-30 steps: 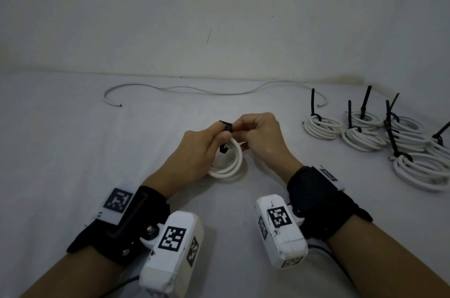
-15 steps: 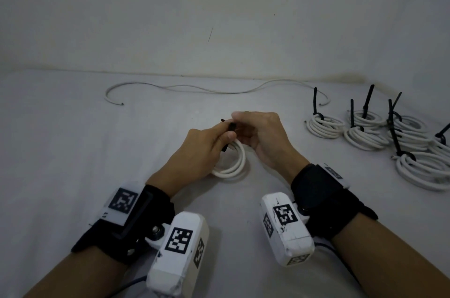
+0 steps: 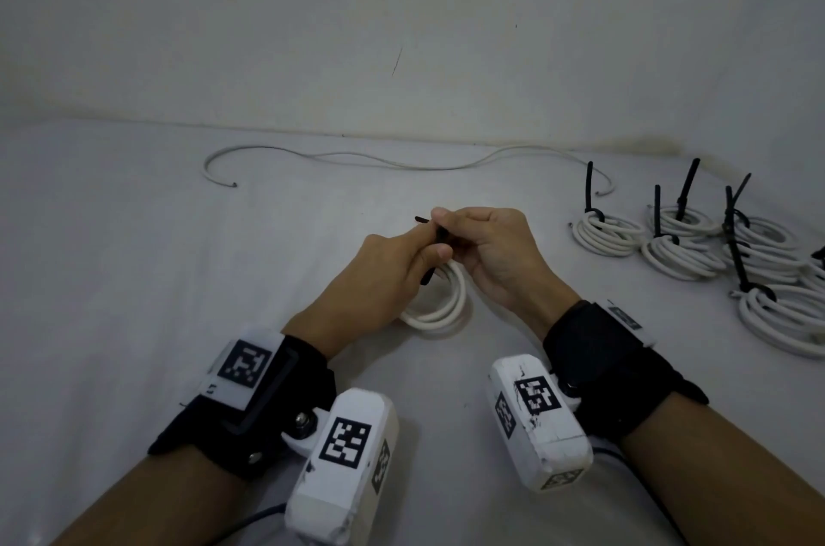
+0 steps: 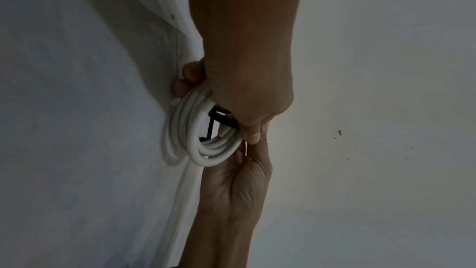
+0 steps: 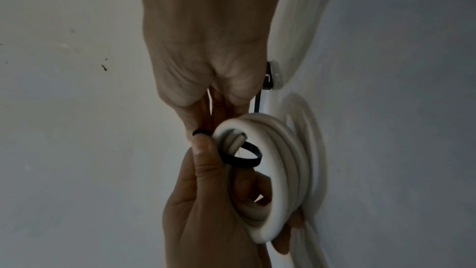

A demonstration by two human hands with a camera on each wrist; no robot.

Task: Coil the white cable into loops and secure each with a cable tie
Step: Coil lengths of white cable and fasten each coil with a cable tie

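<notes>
A small white cable coil [image 3: 442, 306] stands on edge on the white surface [image 3: 134, 322] between my hands. My left hand [image 3: 426, 251] grips the coil, fingers through it and thumb on top. A black cable tie [image 3: 439, 233] loops round the coil's top. My right hand [image 3: 453, 226] pinches the tie's strap, whose tip pokes out to the left. In the left wrist view the left hand [image 4: 247, 97] holds the coil [image 4: 195, 144] and tie [image 4: 222, 120]. The right wrist view shows the tie [image 5: 242, 160] as an open loop round the coil [image 5: 278, 170].
A loose white cable [image 3: 402, 164] lies stretched along the back near the wall. Several finished coils [image 3: 683, 255] with black ties sticking up sit at the right, one [image 3: 605, 233] nearest my right hand.
The tie's small arch above the fingers has flattened into a strap pinched between both hands. Its tip now pokes out left. Both hands shifted slightly right.
</notes>
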